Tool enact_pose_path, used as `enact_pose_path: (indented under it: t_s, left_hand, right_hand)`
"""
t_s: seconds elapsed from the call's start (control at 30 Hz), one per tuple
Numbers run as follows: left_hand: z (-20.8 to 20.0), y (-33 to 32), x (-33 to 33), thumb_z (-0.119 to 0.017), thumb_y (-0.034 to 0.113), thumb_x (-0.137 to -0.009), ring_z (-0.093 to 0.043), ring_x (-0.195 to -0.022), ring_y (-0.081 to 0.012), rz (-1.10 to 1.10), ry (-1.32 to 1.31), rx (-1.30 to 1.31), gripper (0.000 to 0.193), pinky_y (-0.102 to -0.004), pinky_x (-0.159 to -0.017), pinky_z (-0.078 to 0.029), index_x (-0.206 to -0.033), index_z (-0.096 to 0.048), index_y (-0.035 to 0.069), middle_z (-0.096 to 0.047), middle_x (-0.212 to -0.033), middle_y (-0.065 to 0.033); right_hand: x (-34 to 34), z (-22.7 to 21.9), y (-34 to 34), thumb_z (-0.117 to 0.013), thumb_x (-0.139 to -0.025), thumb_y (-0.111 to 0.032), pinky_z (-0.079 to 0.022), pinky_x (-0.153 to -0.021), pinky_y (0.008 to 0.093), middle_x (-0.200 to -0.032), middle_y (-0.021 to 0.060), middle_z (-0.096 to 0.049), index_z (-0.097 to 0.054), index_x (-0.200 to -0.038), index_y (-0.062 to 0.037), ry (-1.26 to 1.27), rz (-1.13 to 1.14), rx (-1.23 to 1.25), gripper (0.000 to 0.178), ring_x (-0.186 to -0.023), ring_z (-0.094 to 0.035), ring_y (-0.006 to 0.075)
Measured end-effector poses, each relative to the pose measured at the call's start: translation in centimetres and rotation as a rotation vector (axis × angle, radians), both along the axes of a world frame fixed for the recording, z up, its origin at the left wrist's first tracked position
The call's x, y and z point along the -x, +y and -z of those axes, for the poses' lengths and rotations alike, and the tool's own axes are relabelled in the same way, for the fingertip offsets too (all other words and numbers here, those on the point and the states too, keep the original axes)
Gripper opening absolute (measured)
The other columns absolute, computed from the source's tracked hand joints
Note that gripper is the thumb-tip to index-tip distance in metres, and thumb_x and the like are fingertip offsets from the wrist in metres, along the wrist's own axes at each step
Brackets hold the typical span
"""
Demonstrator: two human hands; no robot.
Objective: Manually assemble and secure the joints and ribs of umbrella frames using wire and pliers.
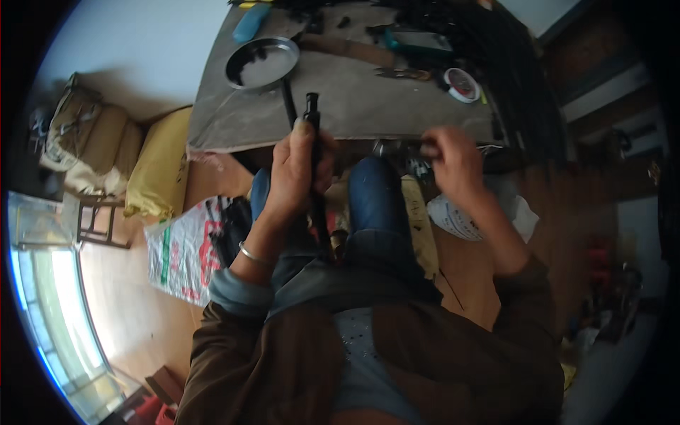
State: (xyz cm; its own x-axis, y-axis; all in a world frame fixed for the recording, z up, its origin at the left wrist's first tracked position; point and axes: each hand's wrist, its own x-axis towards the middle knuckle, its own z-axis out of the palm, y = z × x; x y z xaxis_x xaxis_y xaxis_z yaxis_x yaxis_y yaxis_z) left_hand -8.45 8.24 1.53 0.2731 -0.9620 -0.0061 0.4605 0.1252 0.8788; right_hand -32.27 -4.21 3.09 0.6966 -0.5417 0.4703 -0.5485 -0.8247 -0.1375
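My left hand is closed round a long black rod, held upright over my lap. The rod's stepped tip rises above my thumb and its lower end reaches down between my legs. Off to the right, my right hand is raised near the table edge, slightly smeared by motion. Its fingers are curled on a small dark thing whose kind I cannot make out. A blurred shiny metal piece shows just left of it. Beyond my left hand sits a shallow round metal pan with dark bits in it.
On the grey-covered table are pliers, a round white tub, a teal-edged tray and a blue bottle. Black strands hang at its right. A plastic bag and a yellow sack are left.
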Motion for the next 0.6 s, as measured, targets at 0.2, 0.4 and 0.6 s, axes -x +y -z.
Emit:
enact_pose_path:
  t_s: [0.2,0.4,0.6]
  left_hand:
    - [0.4,-1.1,0.7,-0.038,0.052,-0.098,-0.038,-0.04,-0.0086,0.082,-0.006,0.0,0.055,-0.0227,-0.038,-0.032,-0.088,-0.054,0.0,-0.042,-0.053,-0.0007]
    - [0.2,-1.8,1.0,-0.038,0.052,-0.098,-0.037,-0.04,-0.0077,0.084,-0.007,-0.029,0.055,-0.0225,-0.039,-0.032,-0.089,-0.054,0.0,-0.042,-0.053,-0.0005]
    - [0.6,-2.7,0.8,-0.035,0.055,-0.097,-0.036,-0.039,-0.0092,0.12,-0.052,-0.056,0.059,-0.0239,-0.038,-0.032,-0.091,-0.052,-0.001,-0.04,-0.053,-0.0017]
  right_hand:
    - [2.0,-1.8,-13.8,-0.061,-0.086,-0.028,-0.049,-0.077,0.044,-0.098,0.0152,-0.067,-0.061,-0.11,-0.0078,0.075,0.629,-0.267,0.031,-0.093,-0.063,0.0347]
    - [1.0,-1.8,-17.8,-0.062,-0.085,-0.032,-0.048,-0.081,0.0432,-0.1,0.0135,-0.067,-0.066,-0.105,-0.0112,0.196,0.657,-0.335,0.029,-0.097,-0.062,0.0337]
    - [0.6,-1.3,-19.0,-0.062,-0.084,-0.034,-0.048,-0.082,0.0426,-0.1,0.0141,-0.067,-0.067,-0.104,-0.0109,0.216,0.665,-0.279,0.03,-0.097,-0.062,0.033]
